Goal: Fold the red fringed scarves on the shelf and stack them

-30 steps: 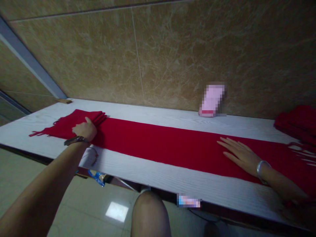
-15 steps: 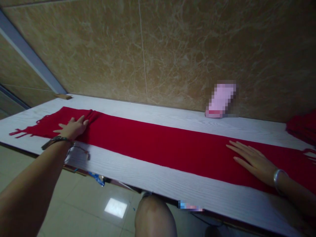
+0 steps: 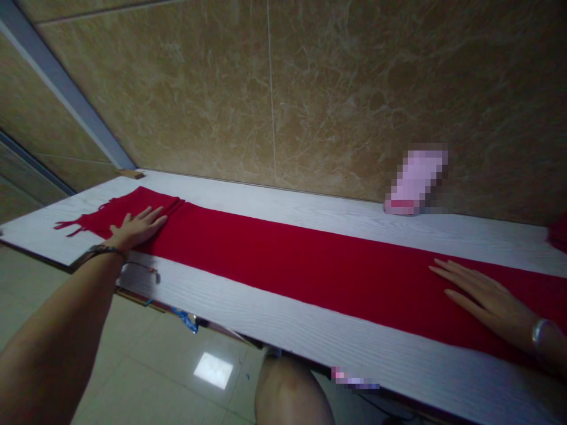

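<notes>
A long red scarf lies stretched across the white table, its left end folded back over itself with the fringe pointing left. My left hand rests on that folded part, palm down and fingers spread, with the fingertips close to the fold's edge. Farther right, my right hand lies flat on the single layer of the scarf, fingers stretched out. The scarf's right end runs out of view.
A pink blurred-out object leans against the tiled wall. A bunch of dark red cloth sits at the right edge. A small brown block is in the far left corner. My knee is below the table's front edge.
My left hand has gone from fingers curled at the fold to lying spread flat on it, and the folded layers look flatter. The view has shifted right-to-left; my right hand stays flat.
</notes>
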A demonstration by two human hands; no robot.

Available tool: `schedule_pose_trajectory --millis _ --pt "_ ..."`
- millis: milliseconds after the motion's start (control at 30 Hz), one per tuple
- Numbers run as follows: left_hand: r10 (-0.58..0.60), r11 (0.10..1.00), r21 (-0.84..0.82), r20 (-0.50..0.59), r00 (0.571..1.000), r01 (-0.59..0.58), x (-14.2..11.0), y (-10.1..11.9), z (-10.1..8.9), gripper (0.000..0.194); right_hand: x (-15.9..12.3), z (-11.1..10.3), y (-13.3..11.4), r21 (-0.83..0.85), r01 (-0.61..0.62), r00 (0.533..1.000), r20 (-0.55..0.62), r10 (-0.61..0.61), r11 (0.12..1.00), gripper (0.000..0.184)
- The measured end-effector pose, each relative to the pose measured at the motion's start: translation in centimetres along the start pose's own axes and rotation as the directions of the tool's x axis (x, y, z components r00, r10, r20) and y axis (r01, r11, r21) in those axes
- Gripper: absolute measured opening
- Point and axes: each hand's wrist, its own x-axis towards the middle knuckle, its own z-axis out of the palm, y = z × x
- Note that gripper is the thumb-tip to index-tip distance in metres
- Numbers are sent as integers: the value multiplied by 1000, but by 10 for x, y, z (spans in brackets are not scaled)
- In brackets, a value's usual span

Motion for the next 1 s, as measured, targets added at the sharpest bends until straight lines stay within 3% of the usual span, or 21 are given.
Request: schedule_pose_trajectory --millis 100,167,267,367,467,567,667,800,900,1000 --pt "-109 981 -150 102 989 123 -6 9 -10 73 1 -6 -6 12 -27 999 26 27 1000 65" --pt "-98 982 -151 85 992 110 -9 15 -13 71 2 -7 -8 14 -26 1000 14 26 1000 66" --pt "72 995 -62 -11 997 -72 -13 27 -14 61 1 -4 -5 -4 -9 1000 -8 9 1000 65" --pt "251 968 -4 59 966 -251 -14 47 -12 56 0 1 2 -32 20 1000 -11 -20 999 64" --pt "288 957 -24 169 942 -289 -14 67 -9 57 -1 1 2 -66 35 999 -19 -36 997 63" --pt "305 952 -37 177 936 -303 -17 83 -10 59 4 -8 -14 -109 11 1000 -15 -13 994 63" --pt "355 935 -62 194 914 -350 -25 104 -14 59 20 -25 -57 -86 59 998 -27 -62 995 59" --pt "422 906 -88 178 889 -413 -42 148 -21 58 61 -37 -152 20 228 970 76 -229 973 57" --pt "469 883 -98 172 866 -459 -56 178 -25 58 93 -30 -230 105 275 943 165 -289 956 65" --pt "509 860 -102 167 844 -499 -68 190 -25 57 115 -15 -284 166 337 917 165 -363 927 66"
